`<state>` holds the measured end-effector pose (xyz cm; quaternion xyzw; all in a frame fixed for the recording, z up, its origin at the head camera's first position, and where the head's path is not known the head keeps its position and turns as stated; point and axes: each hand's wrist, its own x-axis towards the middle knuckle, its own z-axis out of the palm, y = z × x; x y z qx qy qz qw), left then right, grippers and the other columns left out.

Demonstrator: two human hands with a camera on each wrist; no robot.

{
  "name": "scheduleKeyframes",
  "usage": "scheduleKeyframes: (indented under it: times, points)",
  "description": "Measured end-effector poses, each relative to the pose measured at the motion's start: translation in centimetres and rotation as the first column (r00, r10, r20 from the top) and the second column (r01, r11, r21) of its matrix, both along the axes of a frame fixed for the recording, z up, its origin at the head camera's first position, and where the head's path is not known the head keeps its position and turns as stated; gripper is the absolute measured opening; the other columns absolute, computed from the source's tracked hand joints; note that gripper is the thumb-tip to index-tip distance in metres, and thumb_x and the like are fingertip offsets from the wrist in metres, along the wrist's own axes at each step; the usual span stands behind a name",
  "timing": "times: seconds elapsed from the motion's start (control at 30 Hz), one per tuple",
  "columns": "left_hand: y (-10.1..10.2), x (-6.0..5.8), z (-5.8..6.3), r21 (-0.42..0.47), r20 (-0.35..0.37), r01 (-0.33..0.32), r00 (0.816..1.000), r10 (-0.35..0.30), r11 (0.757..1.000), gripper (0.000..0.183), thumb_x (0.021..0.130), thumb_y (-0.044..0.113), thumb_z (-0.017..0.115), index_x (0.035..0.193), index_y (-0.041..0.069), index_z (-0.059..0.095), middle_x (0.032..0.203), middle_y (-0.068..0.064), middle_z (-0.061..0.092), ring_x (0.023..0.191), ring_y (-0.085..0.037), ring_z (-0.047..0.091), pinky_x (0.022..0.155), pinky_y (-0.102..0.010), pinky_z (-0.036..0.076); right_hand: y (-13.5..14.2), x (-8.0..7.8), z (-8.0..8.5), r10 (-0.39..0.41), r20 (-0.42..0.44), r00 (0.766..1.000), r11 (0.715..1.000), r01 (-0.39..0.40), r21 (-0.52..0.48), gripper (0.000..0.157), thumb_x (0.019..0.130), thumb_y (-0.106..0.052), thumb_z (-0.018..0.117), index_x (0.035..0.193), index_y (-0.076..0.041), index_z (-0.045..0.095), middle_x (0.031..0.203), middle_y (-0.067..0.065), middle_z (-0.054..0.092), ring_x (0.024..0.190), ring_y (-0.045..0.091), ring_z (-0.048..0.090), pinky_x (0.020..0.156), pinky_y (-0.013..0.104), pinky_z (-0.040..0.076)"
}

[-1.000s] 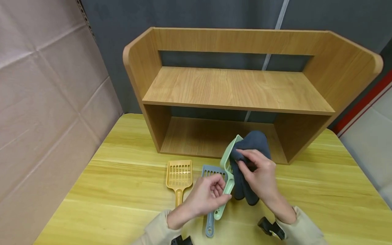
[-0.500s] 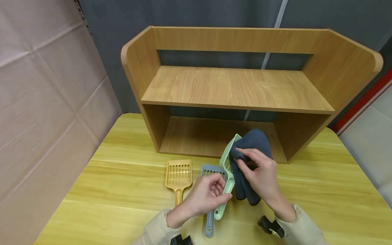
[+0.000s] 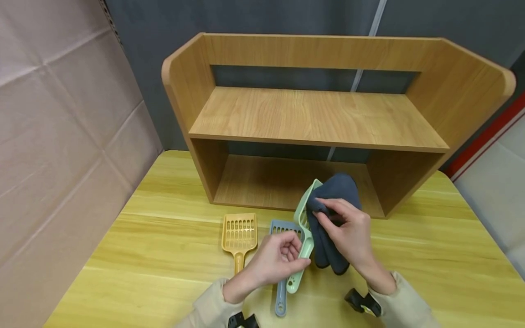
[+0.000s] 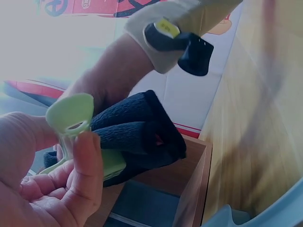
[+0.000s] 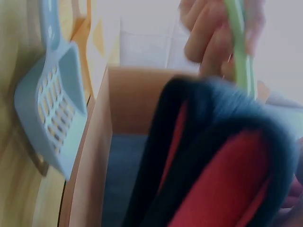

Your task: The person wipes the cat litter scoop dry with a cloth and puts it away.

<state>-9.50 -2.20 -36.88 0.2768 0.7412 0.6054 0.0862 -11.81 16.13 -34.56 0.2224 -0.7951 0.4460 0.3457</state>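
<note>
My left hand pinches the handle of a light green slotted litter scoop, which is tilted up above the table. In my right hand is a folded dark blue cloth, gripped between thumb and fingers and lying against the scoop's head, much of which it covers. Red lining shows inside the folds of the cloth in the right wrist view. Below the green scoop a blue-grey litter scoop lies on the table, partly hidden by my left hand. To its left lies a yellow litter scoop.
A two-tier wooden shelf stands at the back of the wood-patterned table. Its lower front edge is close behind the scoops and the cloth. A pale sheet hangs on the left, and a dark grey panel stands behind.
The cloth shifts slightly against the green scoop, while both hands keep nearly the same places and grips. The scoops on the table have not moved.
</note>
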Motion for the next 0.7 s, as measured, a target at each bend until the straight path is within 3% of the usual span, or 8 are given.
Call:
scheduleKeyframes:
  times: [0.17,0.33,0.43,0.6,0.7]
  points:
    - [0.0,-0.1,-0.2,0.004,0.018,0.010,1.000,-0.010,1.000,0.017,0.075,-0.001,0.073,0.077,-0.001,0.056,0.066,-0.001,0.056,0.054,0.002,0.049,0.050,-0.015,0.047,0.3,-0.6,-0.2,-0.016,-0.009,1.000,0.998,0.016,-0.055,0.031,0.064,0.018,0.075,0.092,0.005,0.071,0.084,0.016,0.068,0.071,-0.002,0.062,0.061,0.008,0.050]
    - [-0.1,-0.2,-0.3,0.005,0.012,0.003,1.000,-0.003,1.000,0.017,0.074,-0.001,0.073,0.076,-0.001,0.056,0.065,-0.002,0.057,0.053,0.003,0.049,0.051,-0.015,0.048,0.0,0.2,-0.1,0.006,0.008,1.000,1.000,-0.006,0.002,0.032,0.066,0.016,0.075,0.094,0.002,0.071,0.088,0.012,0.069,0.072,0.000,0.063,0.063,0.009,0.050]
    - [-0.1,-0.3,-0.2,0.007,0.003,0.006,1.000,-0.006,1.000,0.017,0.074,0.000,0.073,0.076,-0.001,0.056,0.065,-0.002,0.057,0.053,0.003,0.049,0.050,-0.016,0.048,0.0,0.0,-0.1,0.011,0.002,1.000,1.000,-0.011,0.014,0.031,0.066,0.016,0.075,0.094,0.002,0.071,0.088,0.013,0.069,0.074,0.000,0.062,0.064,0.008,0.050]
    - [-0.2,-0.4,-0.2,-0.001,0.012,0.002,1.000,-0.002,1.000,0.016,0.075,-0.001,0.073,0.076,-0.001,0.057,0.066,-0.001,0.056,0.054,0.002,0.049,0.051,-0.015,0.047,0.6,-1.3,-0.4,-0.037,-0.025,0.999,0.997,0.036,-0.069,0.029,0.066,0.018,0.073,0.093,0.006,0.071,0.083,0.016,0.068,0.071,-0.003,0.061,0.061,0.007,0.049]
    - [-0.3,-0.4,-0.3,0.000,0.040,-0.008,0.999,0.008,1.000,0.016,0.075,-0.001,0.073,0.077,-0.003,0.057,0.067,-0.001,0.056,0.054,0.001,0.049,0.052,-0.015,0.047,1.3,-1.4,-0.1,-0.069,-0.006,0.998,0.983,0.067,-0.172,0.026,0.069,0.020,0.070,0.092,0.010,0.069,0.082,0.009,0.068,0.069,-0.003,0.062,0.059,0.008,0.049]
